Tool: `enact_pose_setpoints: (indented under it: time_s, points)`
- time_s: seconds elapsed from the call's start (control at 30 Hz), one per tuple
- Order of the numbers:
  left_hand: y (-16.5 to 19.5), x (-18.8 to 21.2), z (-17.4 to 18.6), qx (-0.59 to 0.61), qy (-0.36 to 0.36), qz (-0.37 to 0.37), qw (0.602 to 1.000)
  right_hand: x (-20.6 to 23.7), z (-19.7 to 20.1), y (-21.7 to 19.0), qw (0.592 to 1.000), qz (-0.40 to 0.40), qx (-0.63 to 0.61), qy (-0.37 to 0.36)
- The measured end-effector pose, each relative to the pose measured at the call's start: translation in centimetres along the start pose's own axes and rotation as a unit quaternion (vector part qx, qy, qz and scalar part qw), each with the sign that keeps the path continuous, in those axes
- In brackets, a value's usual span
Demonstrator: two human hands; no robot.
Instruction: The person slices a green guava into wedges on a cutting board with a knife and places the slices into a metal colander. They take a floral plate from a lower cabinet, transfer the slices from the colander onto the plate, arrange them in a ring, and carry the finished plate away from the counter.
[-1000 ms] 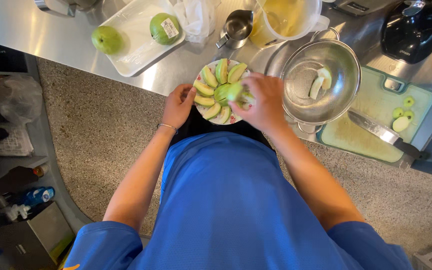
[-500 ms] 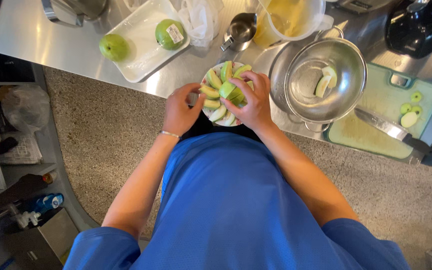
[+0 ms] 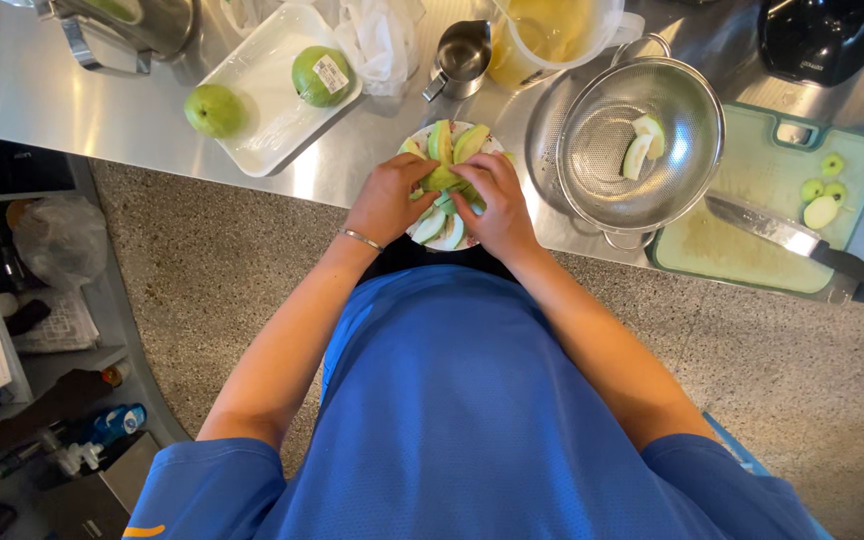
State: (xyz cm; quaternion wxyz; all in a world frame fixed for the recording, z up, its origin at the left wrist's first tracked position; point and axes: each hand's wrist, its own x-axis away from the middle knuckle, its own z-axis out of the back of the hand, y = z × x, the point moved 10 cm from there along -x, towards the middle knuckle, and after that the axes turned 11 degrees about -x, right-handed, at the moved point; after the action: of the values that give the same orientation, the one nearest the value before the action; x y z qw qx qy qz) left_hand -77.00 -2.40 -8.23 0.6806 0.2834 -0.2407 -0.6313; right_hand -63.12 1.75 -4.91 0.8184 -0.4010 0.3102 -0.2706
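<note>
Cupping fruit slices [image 3: 444, 190] (both hands [image 3: 442, 200])

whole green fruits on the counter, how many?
2. One whole green fruit sits on the steel counter left of the white tray; the other, stickered, lies in that tray. More may be out of frame.

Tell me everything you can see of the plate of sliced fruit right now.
The plate is small, round and pale, resting on the steel counter's front edge beside the metal colander. Green-skinned, pale-fleshed slices fan around it. The left hand and right hand cover its middle, fingers on the slices.
</note>
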Motion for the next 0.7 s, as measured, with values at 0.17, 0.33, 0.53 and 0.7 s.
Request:
enact_pose_setpoints:
  time_s: [0.17,0.33,0.53,0.7]
  points:
    - [-0.4,0.6,-1.1,-0.015,-0.004,0.043,0.999,0.1,-0.2,0.8,1.000,-0.010,0.003,-0.009]
    - [-0.8,0.7,-1.8,0.002,-0.005,0.069,0.998,0.1,0.0,1.3,1.000,-0.012,0.017,-0.011]
    - [-0.6,0.8,-2.1,0.002,-0.001,0.061,0.998,-0.2,0.2,0.9,0.998,0.005,0.053,-0.027]
    - [-0.4,1.7,-1.5,0.017,-0.001,0.075,0.997,-0.7,-0.2,0.9,0.995,0.021,0.061,-0.070]
